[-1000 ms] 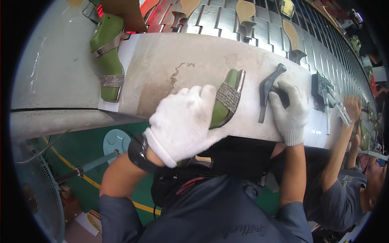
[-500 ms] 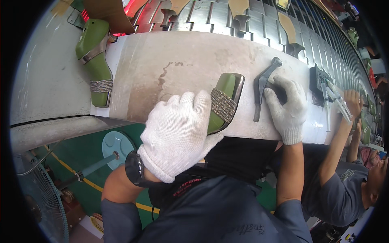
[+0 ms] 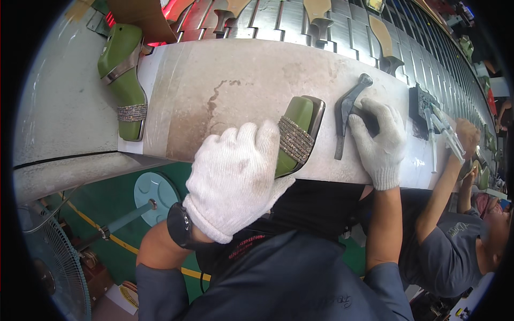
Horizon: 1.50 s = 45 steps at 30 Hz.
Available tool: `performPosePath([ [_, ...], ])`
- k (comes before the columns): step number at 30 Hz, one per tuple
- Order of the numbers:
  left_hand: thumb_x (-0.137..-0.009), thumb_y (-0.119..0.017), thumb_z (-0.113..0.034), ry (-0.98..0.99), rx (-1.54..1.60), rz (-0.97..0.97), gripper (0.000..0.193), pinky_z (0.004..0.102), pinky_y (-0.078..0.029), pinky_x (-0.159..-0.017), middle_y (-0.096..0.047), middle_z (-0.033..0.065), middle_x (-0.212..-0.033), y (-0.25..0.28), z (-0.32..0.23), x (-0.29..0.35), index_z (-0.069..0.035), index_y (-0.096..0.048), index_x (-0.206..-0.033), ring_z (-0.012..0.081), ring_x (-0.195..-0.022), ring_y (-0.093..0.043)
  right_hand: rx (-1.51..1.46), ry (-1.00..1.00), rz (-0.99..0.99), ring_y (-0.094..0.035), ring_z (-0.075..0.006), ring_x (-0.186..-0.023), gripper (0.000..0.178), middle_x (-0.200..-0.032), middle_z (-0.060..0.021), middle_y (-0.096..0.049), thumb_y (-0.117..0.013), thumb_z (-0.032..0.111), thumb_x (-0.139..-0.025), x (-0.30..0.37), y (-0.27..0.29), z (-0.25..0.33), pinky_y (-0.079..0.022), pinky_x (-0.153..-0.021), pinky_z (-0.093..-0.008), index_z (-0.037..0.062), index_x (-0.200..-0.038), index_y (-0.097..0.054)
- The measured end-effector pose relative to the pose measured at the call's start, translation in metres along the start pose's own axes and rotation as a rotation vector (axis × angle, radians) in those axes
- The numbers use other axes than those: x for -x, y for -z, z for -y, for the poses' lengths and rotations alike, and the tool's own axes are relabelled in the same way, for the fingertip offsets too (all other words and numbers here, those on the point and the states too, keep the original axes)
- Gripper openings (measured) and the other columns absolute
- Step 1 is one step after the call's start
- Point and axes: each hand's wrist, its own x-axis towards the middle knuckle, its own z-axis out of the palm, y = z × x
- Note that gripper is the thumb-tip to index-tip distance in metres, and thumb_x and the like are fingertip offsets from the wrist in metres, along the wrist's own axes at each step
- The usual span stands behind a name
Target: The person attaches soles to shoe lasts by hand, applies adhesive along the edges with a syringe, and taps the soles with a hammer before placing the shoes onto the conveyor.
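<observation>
My left hand (image 3: 233,179), in a white knit glove, is closed round a sandal (image 3: 296,134) on a green shoe last. Bands of glittery strap cross the last, and a dark shiny sole edges it; the rest is hidden behind the glove. My right hand (image 3: 379,140), gloved too, rests on the worktable with thumb and fingers curved apart. Just left of its fingertips lies a dark metal hammer (image 3: 345,112); whether they touch it I cannot tell. A second green last with a strapped sandal (image 3: 128,80) lies at the table's left end.
Beyond the worktable (image 3: 257,69) runs a slatted metal conveyor (image 3: 289,27) carrying several tan insole pieces (image 3: 382,35). Syringes (image 3: 441,131) stand in a black block (image 3: 420,101) at the right. A co-worker's arm (image 3: 444,182) is close by. A fan (image 3: 53,262) stands lower left.
The sandal in my left hand has shifted very slightly, while both my hands stay nearly in place. The co-worker at the right has moved a little.
</observation>
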Motion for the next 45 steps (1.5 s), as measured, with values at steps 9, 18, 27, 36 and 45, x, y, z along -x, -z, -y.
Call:
performPosePath([
  [9, -0.081, -0.087, -0.045, 0.062, 0.064, 0.068, 0.066, 0.0542, -0.061, -0.082, -0.073, 0.0283, -0.094, 0.024, 0.046, -0.083, 0.004, -0.063, -0.118, 0.0480, -0.092, -0.075, -0.007, -0.003, -0.023, -0.073, -0.0318, -0.096, 0.031, -0.105, -0.0118, -0.077, -0.090, 0.016, -0.085, -0.004, 0.003, 0.004, -0.056, -0.091, -0.0422, 0.0073, -0.112, -0.078],
  [18, -0.077, -0.081, -0.053, 0.032, -0.636, 0.288, 0.067, 0.0451, -0.065, -0.084, -0.082, 0.0253, -0.101, 0.081, 0.055, -0.336, 0.007, -0.082, -0.108, 0.0395, -0.088, -0.080, -0.101, 0.030, -0.062, -0.070, -0.0324, -0.092, 0.034, -0.096, -0.0095, -0.073, -0.090, 0.015, -0.081, -0.006, 0.007, -0.005, -0.057, -0.086, -0.0445, 0.0094, -0.111, -0.075],
  [27, -0.096, -0.071, -0.045, 0.253, -0.388, 0.014, 0.067, 0.0502, -0.062, -0.104, -0.078, 0.0280, -0.124, 0.039, 0.055, -0.323, 0.004, -0.064, -0.141, 0.0457, -0.118, -0.076, -0.124, 0.008, -0.058, -0.068, -0.0335, -0.091, 0.035, -0.095, -0.0084, -0.071, -0.091, 0.021, -0.081, -0.005, 0.008, -0.010, -0.054, -0.085, -0.0463, 0.0113, -0.109, -0.073],
  [36, -0.089, -0.085, -0.030, -0.155, 0.024, -0.397, 0.061, 0.0524, -0.054, -0.107, -0.066, 0.0251, -0.137, -0.038, 0.070, -0.137, -0.001, -0.064, -0.138, 0.0455, -0.123, -0.066, -0.271, -0.128, -0.003, -0.069, -0.0358, -0.095, 0.025, -0.096, -0.0141, -0.071, -0.084, 0.019, -0.088, -0.030, 0.013, 0.002, -0.056, -0.086, -0.0488, 0.0045, -0.104, -0.073],
  [45, -0.088, -0.085, -0.029, -0.284, 0.075, -0.370, 0.054, 0.0553, -0.047, -0.115, -0.068, 0.0221, -0.139, -0.054, 0.066, -0.147, -0.003, -0.067, -0.133, 0.0445, -0.130, -0.063, 0.620, -0.281, 0.591, -0.077, -0.0414, -0.121, 0.036, -0.133, -0.0210, -0.079, -0.076, 0.018, -0.093, -0.225, -0.033, -0.073, -0.063, -0.099, -0.0514, 0.0067, -0.127, -0.082],
])
